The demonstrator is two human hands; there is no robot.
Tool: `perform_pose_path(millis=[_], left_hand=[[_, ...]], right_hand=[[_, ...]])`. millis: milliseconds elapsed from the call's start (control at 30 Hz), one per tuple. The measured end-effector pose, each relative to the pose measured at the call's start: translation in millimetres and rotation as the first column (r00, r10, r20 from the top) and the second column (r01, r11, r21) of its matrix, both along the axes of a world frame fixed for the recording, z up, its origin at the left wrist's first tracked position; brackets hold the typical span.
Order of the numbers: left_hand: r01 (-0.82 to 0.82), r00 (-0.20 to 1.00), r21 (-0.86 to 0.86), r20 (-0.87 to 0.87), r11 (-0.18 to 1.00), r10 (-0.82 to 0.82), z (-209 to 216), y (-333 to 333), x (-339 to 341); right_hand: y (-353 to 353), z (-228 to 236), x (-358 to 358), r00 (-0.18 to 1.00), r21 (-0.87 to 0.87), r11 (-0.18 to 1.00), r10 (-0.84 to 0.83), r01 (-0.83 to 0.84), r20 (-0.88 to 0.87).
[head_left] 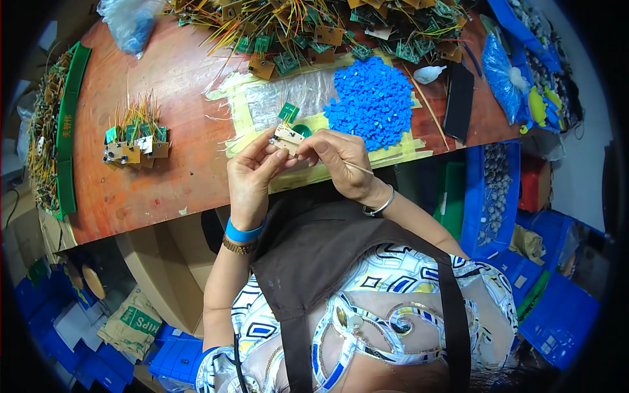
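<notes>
My left hand is closed on a small tan circuit board with black parts at its near end. A little green board stands off its far side on short wires. From the right, my right hand meets the tan board, fingers pinched round a thin pale stick. One end of the stick juts out behind the hand; the other is hidden by the fingers. Just beyond my fingers sits a round green thing, partly covered. A heap of small blue plastic pieces lies close to my right hand.
Wired circuit boards pile up along the far edge. A smaller group stands at left, near a green-edged tray. To the right lie a white bottle, a black slab and a bag of blue pieces.
</notes>
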State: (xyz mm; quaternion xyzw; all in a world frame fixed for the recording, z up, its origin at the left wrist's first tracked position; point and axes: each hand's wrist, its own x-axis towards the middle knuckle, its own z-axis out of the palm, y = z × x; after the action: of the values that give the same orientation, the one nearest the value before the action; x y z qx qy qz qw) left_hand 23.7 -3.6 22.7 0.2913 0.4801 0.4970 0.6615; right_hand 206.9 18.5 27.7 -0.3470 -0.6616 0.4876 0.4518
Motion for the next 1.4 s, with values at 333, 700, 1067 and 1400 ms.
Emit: perform_pose_path(millis=[333,700,1067,1400], left_hand=[[0.002,1.000,0.006,0.002,1.000,-0.002,-1,-1,0],[-0.073,0.996,0.061,-0.046,0.996,0.076,-3,0,-1],[-0.042,0.996,0.104,-0.076,0.994,0.050,-5,1,1],[0.054,0.990,0.144,-0.135,0.988,-0.035,-6,1,5]], right_hand=[[0,-4,3,0.993,0.232,0.973,-0.012,-0.015,0.116],[39,-13,30,0.773,0.586,0.800,-0.453,0.133,0.443],[46,-23,17,0.637,0.613,0.783,-0.528,0.108,0.561],[23,10,-3,0.904,0.562,0.825,-0.276,0.050,0.325]])
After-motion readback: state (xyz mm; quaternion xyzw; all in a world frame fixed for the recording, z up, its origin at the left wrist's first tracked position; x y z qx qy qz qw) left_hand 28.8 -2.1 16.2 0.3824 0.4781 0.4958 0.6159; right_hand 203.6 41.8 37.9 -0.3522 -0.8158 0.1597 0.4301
